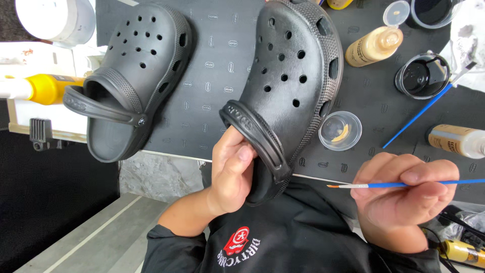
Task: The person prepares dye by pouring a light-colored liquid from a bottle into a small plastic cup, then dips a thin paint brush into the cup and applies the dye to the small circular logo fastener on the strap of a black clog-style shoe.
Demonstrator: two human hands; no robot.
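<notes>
My left hand (230, 169) grips the heel end of a black perforated clog (290, 76), fingers inside the opening, thumb by the strap. My right hand (404, 199) pinches a thin blue-handled paintbrush (384, 185), its orange-tipped bristles pointing left toward the clog's heel. A second black clog (136, 71) lies untouched on the dark mat (212, 76) to the left.
A small clear cup with tan paint (340, 131) sits right of the held clog. Tan paint bottles (373, 46) (457, 140), a jar of black liquid (422, 76) with a blue brush (422, 114) leaning out, a yellow bottle (43, 87) at far left.
</notes>
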